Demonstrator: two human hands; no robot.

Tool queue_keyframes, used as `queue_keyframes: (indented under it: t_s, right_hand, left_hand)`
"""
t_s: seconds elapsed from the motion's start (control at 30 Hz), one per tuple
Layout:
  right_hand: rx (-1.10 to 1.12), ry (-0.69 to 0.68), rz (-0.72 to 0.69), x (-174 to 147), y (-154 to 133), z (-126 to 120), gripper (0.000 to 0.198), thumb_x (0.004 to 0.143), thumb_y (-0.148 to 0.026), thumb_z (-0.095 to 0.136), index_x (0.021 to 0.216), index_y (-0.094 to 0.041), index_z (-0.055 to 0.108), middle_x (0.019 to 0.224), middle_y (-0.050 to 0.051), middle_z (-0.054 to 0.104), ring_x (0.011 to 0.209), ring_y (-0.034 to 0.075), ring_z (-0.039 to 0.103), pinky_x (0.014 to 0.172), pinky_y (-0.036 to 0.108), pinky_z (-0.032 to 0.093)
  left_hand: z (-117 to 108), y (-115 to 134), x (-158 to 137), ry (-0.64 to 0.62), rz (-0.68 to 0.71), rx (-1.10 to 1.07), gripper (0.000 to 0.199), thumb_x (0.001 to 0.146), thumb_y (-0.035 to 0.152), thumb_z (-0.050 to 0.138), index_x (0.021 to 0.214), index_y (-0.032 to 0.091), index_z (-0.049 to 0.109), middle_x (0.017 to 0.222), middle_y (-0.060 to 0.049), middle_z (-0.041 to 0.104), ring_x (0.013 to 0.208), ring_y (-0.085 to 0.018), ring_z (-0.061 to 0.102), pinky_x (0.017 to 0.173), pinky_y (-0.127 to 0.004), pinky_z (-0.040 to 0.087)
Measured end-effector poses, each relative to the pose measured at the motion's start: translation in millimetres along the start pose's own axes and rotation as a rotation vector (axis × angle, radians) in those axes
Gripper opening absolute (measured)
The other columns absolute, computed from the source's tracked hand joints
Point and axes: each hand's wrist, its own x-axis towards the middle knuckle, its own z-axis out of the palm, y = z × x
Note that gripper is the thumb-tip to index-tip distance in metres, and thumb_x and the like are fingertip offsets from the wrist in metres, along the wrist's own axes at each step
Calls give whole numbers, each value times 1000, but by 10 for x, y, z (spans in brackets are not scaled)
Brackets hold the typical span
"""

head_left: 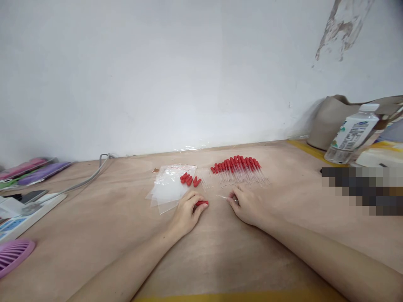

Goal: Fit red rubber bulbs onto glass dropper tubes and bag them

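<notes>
Between the thumb and fingers of my left hand (190,209) is a red dropper bulb (202,203). My right hand (244,203) pinches a thin clear tube (221,196), its free end pointing left towards the bulb, the two apart. Several loose red bulbs (188,179) lie just beyond my left hand, partly on a stack of clear zip bags (168,186). Beside them are a few bare clear tubes (206,181). Past my right hand, a row of droppers (236,165) lies side by side, red bulbs at the far end and clear tubes towards me.
On the left are a power strip (34,214) with a grey cable (85,183), a pink slotted object (15,255) and colourful packets (34,171). A plastic bottle (352,134) and a grey-brown bag (324,121) stand at the right. The white wall (157,84) bounds the brown tabletop (119,218).
</notes>
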Motion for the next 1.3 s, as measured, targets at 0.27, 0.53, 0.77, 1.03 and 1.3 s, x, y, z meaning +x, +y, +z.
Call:
queue_keyframes:
  t_s: [0.27, 0.53, 0.77, 1.03, 1.3]
  right_hand:
    - [265, 116, -179, -25, -4, 31, 14, 86, -23, 35, 78, -19, 46, 80, 3, 56, 74, 14, 51, 66, 25, 39]
    - [275, 73, -294, -112, -112, -37, 13, 86, -23, 37, 81, -20, 49, 77, 2, 58, 73, 14, 52, 70, 27, 37]
    - [331, 6, -327, -92, -91, -28, 17, 87, -24, 37, 82, -21, 53, 79, 1, 60, 73, 13, 52, 72, 26, 38]
    - [401, -61, -386, -21, -36, -29, 24, 88, -24, 37, 81, -21, 60, 76, 0, 61, 71, 12, 55, 66, 22, 40]
    - [177, 131, -554, -16, 27, 69, 21, 86, -21, 41, 84, -20, 62, 73, 3, 57, 67, 13, 51, 60, 23, 36]
  left_hand:
    - [-20, -3, -14, -25, -57, -69, 13, 87, 27, 43, 87, 19, 54, 82, -1, 60, 77, -15, 55, 70, -27, 43]
    - [-13, 29, -21, -9, -12, -68, 14, 88, 28, 42, 87, 19, 53, 82, -2, 59, 76, -15, 54, 69, -26, 42]
    - [-21, 27, -35, -67, -22, -99, 16, 87, 29, 45, 93, 20, 56, 83, -1, 63, 75, -14, 57, 69, -25, 45]
    - [-6, 13, -86, -169, -28, -100, 25, 87, 34, 42, 91, 19, 62, 75, -2, 65, 70, -14, 60, 66, -24, 47]
    - [-1, 9, -103, -126, 47, -19, 25, 87, 34, 46, 92, 18, 63, 77, -3, 66, 69, -14, 60, 63, -23, 47]
